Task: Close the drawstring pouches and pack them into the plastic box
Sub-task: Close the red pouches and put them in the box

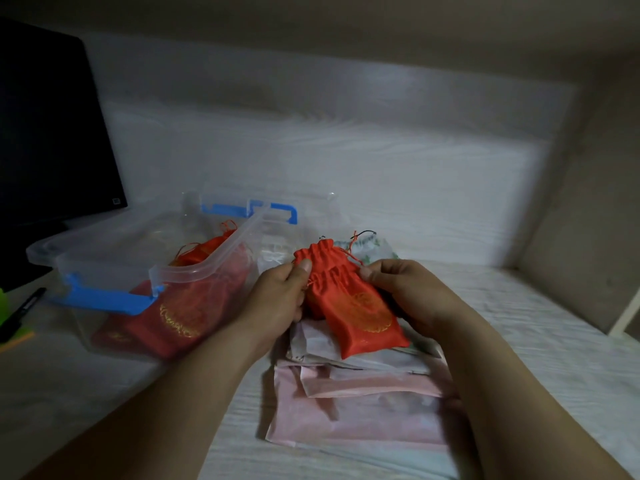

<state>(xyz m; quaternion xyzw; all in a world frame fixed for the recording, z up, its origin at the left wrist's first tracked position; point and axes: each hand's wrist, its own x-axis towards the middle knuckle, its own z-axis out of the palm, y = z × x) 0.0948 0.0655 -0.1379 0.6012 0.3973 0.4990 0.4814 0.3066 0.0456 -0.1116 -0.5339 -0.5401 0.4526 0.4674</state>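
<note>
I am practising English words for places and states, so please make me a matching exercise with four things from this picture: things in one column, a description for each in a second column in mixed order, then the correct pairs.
Things
1. red pouch
2. plastic box
3. pink pouches
4. black pen

Descriptions
A. lying flat in a pile under the hands
B. at the far left edge, beside the box
C. held between the left hand and right hand, neck gathered
D. open, with red pouches already inside

Pairs: 1-C, 2-D, 3-A, 4-B
</note>
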